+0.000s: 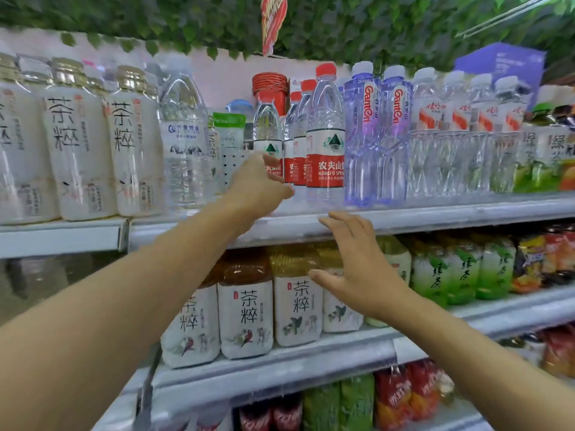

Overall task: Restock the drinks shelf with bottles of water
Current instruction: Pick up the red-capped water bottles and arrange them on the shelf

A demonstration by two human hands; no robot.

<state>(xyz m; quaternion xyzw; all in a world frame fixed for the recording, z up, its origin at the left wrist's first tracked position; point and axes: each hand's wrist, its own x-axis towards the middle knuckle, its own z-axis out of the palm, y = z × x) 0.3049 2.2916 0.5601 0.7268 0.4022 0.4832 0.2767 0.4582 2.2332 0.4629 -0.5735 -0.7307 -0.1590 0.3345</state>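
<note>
Shop interior, tiered white metal shelving (404, 217) filling view, three shelf edges visible, running left to right. Pale pink back wall (224, 76) behind top tier. Artificial green leaf garland (155, 17) across top, far. Red hanging sign (273, 20) dangling top centre. Purple box (501, 62) far right, above shelf. Light even, bright, glare on shelf edges.
</note>
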